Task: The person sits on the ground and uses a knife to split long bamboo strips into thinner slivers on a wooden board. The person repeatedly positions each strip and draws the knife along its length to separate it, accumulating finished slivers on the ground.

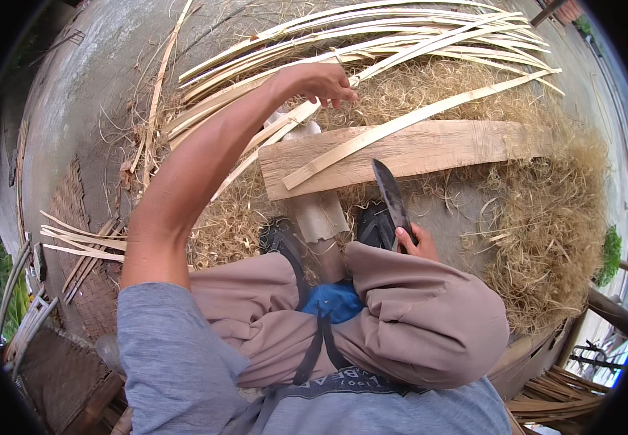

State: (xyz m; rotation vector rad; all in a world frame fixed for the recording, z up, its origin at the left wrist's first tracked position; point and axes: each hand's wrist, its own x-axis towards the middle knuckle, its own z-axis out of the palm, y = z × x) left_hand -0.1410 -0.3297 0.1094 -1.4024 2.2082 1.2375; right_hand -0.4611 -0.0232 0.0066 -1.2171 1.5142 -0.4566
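My left hand [328,85] reaches far forward, over the long pale bamboo strips [372,45] at the back. Its fingers hang bent and a little apart; a strip passes under or just beside them, and I see no clear grip on it. Low beside my right knee, my right hand [419,243] is closed round the handle of a large dark-bladed knife [392,194], its tip pointing forward. In front of my feet a thick wooden plank [437,152] lies crosswise. One loose bamboo strip [401,119] rests slantwise across it.
Curly bamboo shavings [546,246] are heaped behind and to the right of the plank. A pale block [321,216] stands under its left part, between my sandals [377,225]. More strips [85,243] lie at the left near a woven mat [73,206]. Slats [556,399] are piled lower right.
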